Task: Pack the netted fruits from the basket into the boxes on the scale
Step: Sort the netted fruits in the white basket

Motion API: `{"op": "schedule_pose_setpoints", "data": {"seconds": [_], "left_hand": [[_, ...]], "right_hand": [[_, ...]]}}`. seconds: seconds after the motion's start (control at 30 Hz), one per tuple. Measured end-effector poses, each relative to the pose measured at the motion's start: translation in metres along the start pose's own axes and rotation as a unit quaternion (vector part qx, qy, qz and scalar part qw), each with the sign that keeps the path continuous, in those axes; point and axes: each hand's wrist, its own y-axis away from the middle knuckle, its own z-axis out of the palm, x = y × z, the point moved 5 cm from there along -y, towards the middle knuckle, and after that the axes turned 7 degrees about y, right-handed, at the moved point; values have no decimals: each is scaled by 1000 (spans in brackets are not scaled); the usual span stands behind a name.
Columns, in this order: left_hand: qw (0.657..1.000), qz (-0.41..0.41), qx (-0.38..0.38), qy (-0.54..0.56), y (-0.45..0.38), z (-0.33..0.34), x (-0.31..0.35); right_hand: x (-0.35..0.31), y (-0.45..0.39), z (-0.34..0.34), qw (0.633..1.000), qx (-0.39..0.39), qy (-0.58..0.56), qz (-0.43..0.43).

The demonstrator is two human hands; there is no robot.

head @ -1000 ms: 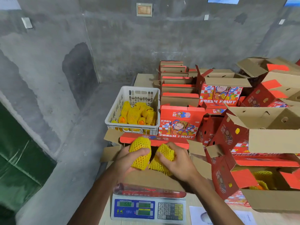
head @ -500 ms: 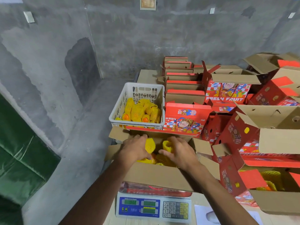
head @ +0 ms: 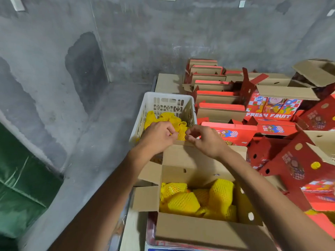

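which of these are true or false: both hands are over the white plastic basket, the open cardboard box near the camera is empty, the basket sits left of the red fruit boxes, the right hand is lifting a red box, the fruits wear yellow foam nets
1. Both hands are at the white plastic basket. True: the left hand and right hand reach the netted fruits in the basket.
2. The open brown cardboard box is empty. False: it holds several netted fruits in the box.
3. The basket sits left of the red printed fruit boxes. True.
4. The right hand is lifting a red box. False: it lifts no box; its fingers curl beside the fruit at the basket's near edge.
5. The fruits wear yellow foam nets. True.
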Motion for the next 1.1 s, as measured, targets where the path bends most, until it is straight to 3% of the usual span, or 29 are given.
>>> {"op": "schedule_pose_setpoints", "data": {"seconds": [0.17,0.27,0.37,0.43,0.57,0.63,0.73,0.93,1.1], "left_hand": [[990,-38,-92,101,-57,6,-58],[986,-71,-109,107,-90,24,-95],[983,-110,-113,97,-120,51,-131],[980,-138,-126,75,-139,70,-154],[969,-198,-147,-21,-172,103,-200],[961,-218,-152,-72,-184,117,-218],[958,-211,-149,-124,-206,129,-237],[936,-206,-163,-234,-235,154,-252],[923,-237,-191,-234,-236,160,-256]], "right_hand": [[20,-63,25,975,-200,-46,89],[37,-101,46,959,-249,-74,110],[60,-140,77,958,-272,59,76],[83,-164,99,931,-296,210,42],[125,-197,136,831,-270,478,-87],[139,-209,154,783,-253,551,-134],[153,-224,179,756,-272,581,-126],[163,-243,205,744,-266,607,-85],[160,-244,207,687,-255,669,-121]]}}
